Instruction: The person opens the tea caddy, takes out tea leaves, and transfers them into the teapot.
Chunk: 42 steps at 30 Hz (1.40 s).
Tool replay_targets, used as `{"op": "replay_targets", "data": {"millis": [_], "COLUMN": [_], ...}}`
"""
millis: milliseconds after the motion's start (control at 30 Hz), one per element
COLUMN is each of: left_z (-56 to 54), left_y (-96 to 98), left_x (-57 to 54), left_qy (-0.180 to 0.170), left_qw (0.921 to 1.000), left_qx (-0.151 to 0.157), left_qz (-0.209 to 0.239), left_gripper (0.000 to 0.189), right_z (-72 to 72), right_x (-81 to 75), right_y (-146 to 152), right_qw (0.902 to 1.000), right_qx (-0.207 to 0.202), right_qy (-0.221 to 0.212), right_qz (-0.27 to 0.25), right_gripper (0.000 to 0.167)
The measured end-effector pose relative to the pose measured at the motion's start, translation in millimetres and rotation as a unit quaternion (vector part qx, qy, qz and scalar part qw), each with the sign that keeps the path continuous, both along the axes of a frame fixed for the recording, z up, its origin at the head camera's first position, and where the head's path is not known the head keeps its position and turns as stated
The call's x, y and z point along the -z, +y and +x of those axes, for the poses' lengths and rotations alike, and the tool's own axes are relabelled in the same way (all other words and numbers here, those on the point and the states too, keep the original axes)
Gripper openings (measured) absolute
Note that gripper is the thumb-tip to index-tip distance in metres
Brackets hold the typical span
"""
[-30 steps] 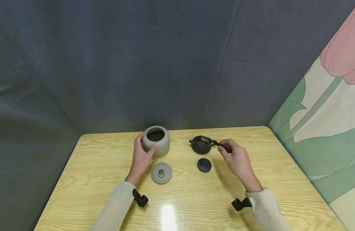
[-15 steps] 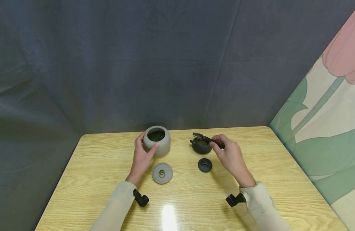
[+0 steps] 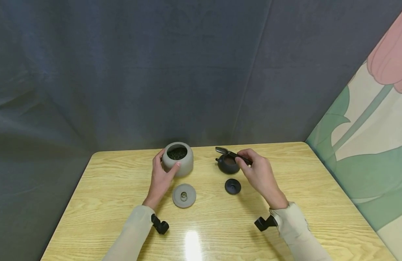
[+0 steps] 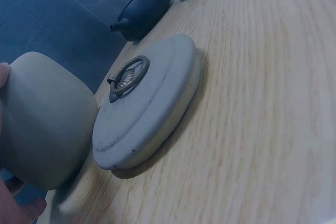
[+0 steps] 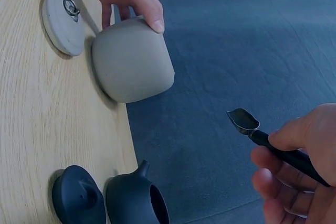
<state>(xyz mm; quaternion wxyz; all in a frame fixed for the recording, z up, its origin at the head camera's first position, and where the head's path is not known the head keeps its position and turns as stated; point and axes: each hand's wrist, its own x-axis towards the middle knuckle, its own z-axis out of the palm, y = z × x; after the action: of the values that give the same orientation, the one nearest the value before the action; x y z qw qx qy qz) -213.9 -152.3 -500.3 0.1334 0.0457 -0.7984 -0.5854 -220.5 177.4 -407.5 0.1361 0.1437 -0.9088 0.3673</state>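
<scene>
My left hand [image 3: 161,179] holds a grey jar [image 3: 184,166], thumb on its near side and fingers round the left side. Dark green tea leaves [image 3: 177,153] show through its open mouth. My right hand [image 3: 260,175] pinches the black handle of a tea scoop [image 3: 222,150]. The scoop's leaf-shaped bowl looks bare in the right wrist view and hangs over a dark teapot [image 3: 228,167]. The teapot stands uncovered, its spout toward the jar. Its dark lid [image 3: 233,186] lies in front of it. The jar's grey lid [image 3: 184,195], with a metal ring, lies before the jar.
Everything stands on a light wooden table [image 3: 122,188]. A dark grey curtain [image 3: 175,72] hangs close behind its back edge. At the right is a cloth with a tulip pattern [image 3: 367,145].
My right hand has moved left and slightly up. The scoop's bowl has risen from the teapot's mouth and shifted left above it. My left hand keeps its hold on the jar.
</scene>
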Motion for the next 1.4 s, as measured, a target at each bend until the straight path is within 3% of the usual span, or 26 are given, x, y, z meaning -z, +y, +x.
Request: {"op": "replay_targets", "data": {"millis": [533,1000,1400], "left_z": [-1.8,-2.1,-1.7], "left_y": [-0.8,-0.6,-0.7], "left_x": [-1.5,-2.1,-2.9], "left_qy": [0.003,-0.005,-0.011], "left_qw": [1.0000,1.0000,0.9999], "left_qx": [0.006,0.002,0.001], "left_qz": [0.007,0.008,0.006], "left_gripper": [0.085,0.085,0.085], "right_z": [-6.3,-12.9,-14.2], "right_x": [-7.3,-12.6,-20.5], "right_y": [-14,-36,-58], "right_qw": [0.9997,0.9977,0.9952], "right_qx": [-0.017,-0.057,-0.096], "right_qy": [0.015,0.035,0.014], "right_qz": [0.004,-0.002,-0.011], "right_gripper": [0.016,0.015,0.014]}}
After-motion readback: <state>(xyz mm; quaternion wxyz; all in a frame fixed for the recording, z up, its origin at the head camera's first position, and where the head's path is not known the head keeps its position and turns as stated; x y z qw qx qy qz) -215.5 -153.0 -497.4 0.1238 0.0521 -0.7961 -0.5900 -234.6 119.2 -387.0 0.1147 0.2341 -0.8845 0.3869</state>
